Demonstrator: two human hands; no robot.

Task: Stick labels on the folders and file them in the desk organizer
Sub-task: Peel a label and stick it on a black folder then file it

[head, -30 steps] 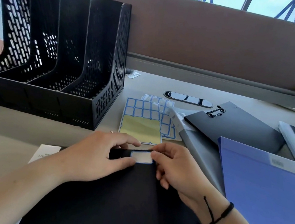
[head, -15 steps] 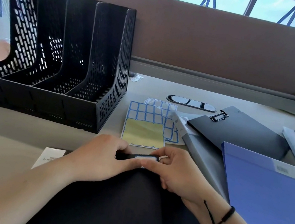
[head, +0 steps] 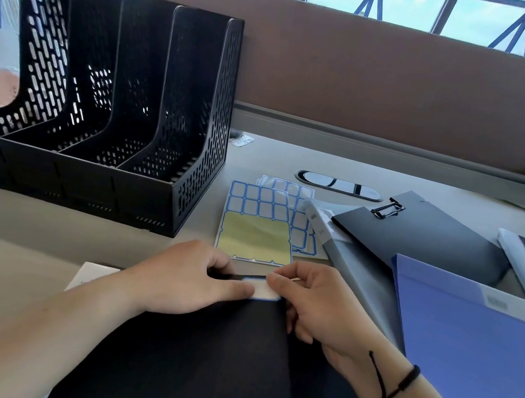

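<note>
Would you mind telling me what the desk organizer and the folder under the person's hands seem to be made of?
The desk organizer looks like moulded black plastic with a matte finish: its walls are pierced with regular slots that let light through. The black folder looks like thin matte plastic or coated card; its surface is smooth and almost free of glare, so which of the two stays open.

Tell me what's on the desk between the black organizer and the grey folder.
In the head view, label sheets lie between the organizer and the grey folder: blue-bordered labels, with the front sheet's lower half peeled to yellow backing.
</note>
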